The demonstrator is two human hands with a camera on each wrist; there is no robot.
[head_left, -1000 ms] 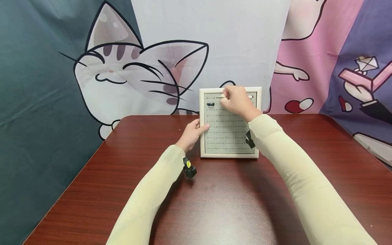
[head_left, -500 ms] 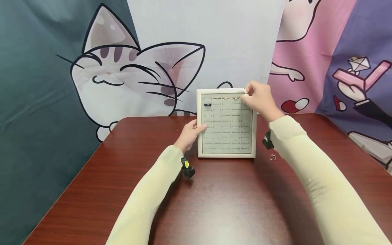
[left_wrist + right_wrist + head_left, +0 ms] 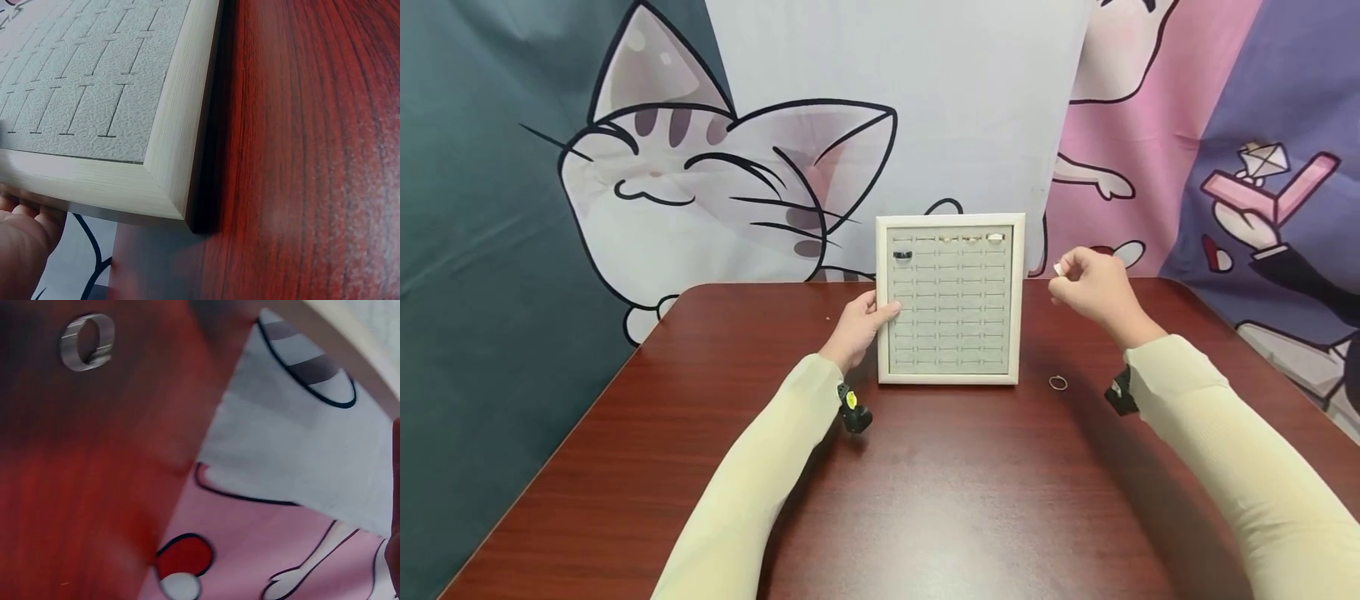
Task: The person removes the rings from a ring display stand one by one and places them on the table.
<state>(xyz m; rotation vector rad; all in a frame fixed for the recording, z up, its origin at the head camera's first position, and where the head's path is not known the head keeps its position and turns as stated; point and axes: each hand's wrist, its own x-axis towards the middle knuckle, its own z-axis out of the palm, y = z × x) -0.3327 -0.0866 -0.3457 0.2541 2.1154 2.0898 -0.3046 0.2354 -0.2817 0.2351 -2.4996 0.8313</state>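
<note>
A ring display board with a cream frame and rows of slots in grey padding stands upright on the table. My left hand grips its left edge, thumb over the front, the other fingers mostly hidden behind. A dark ring sits in the second row. The top row holds two gold-coloured rings and a silvery white ring. Right of the board, my right hand is raised, pinching a small white piece between thumb and fingers. Below it a silver ring lies on the table.
The dark red wooden table extends around the board. Behind its far edge hangs a cloth backdrop with cartoon drawings. Small black cameras are strapped at both wrists. A black cable shows beyond the table's edge in the left wrist view.
My right hand has moved rightward from the board's top row to the air beside it, uncovering the top-row rings. The ring on the table has come into view. My left hand keeps its grip.
</note>
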